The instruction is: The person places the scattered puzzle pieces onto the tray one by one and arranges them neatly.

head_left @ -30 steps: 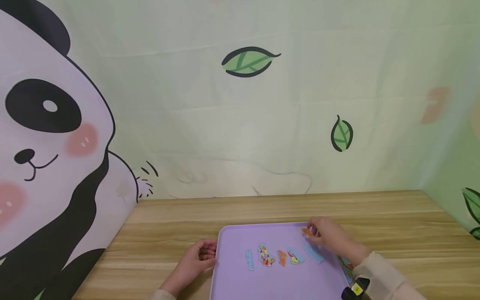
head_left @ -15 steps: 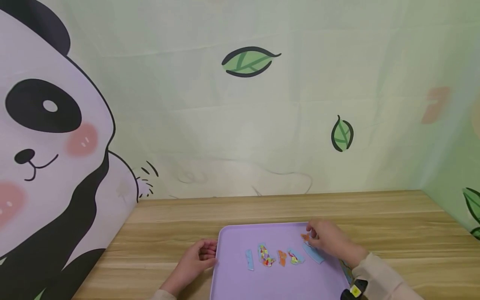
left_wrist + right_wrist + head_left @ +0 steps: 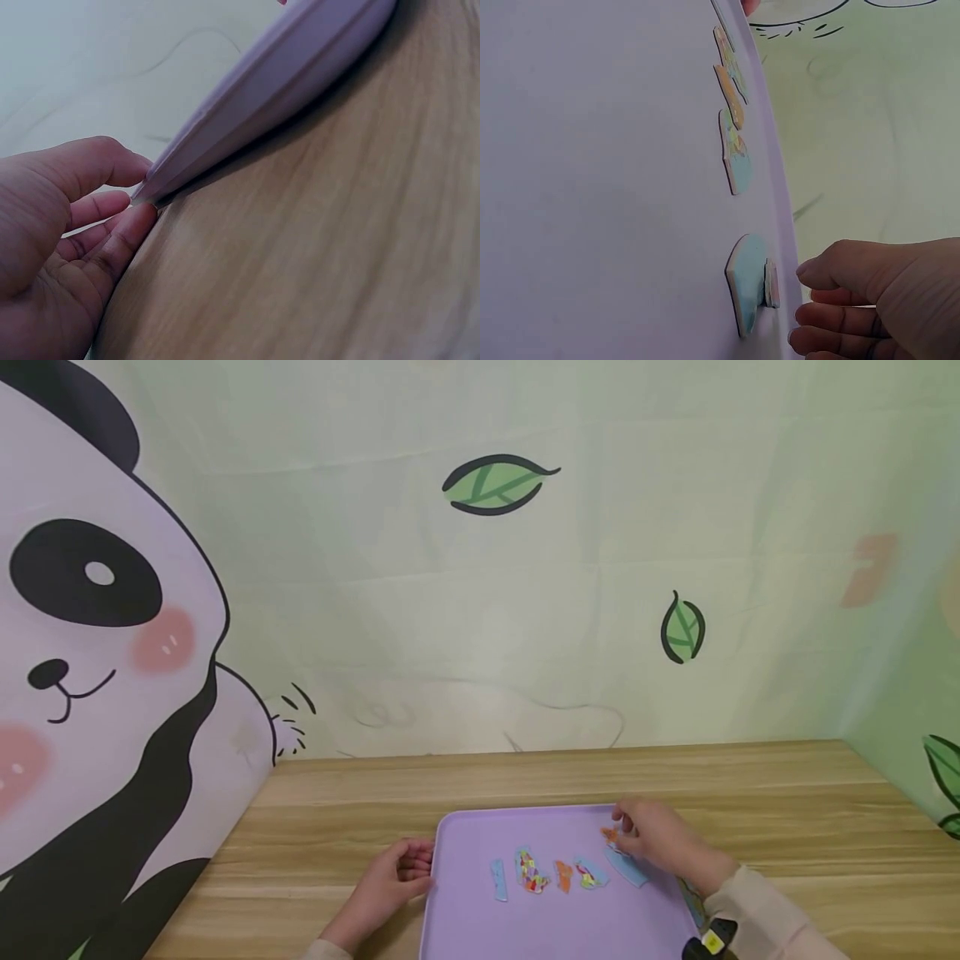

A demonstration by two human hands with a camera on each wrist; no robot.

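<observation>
A light purple tray (image 3: 555, 927) lies on the wooden table. Across it runs a row of flat puzzle pieces: a narrow blue strip (image 3: 498, 880), two multicoloured pieces with blue edges, an orange piece (image 3: 564, 876) and a curved light-blue piece (image 3: 626, 867). My left hand (image 3: 393, 875) pinches the tray's left rim, thumb above and fingers at the side, as the left wrist view shows. At the far right corner, my right hand (image 3: 663, 837) has relaxed fingers, tips right beside a small orange piece (image 3: 772, 283). That piece sits against the curved light-blue one.
Part of a colourful printed picture (image 3: 692, 897) shows at the tray's right edge, mostly hidden by the right forearm. A black strapped device (image 3: 708, 939) sits at the right wrist. Behind the table (image 3: 360, 785) stands a wall cloth (image 3: 420, 610) with a panda and leaves.
The small orange piece has come slightly nearer, down to the curved light-blue piece, with my right hand, then stayed there. My left hand has kept its place on the tray's rim.
</observation>
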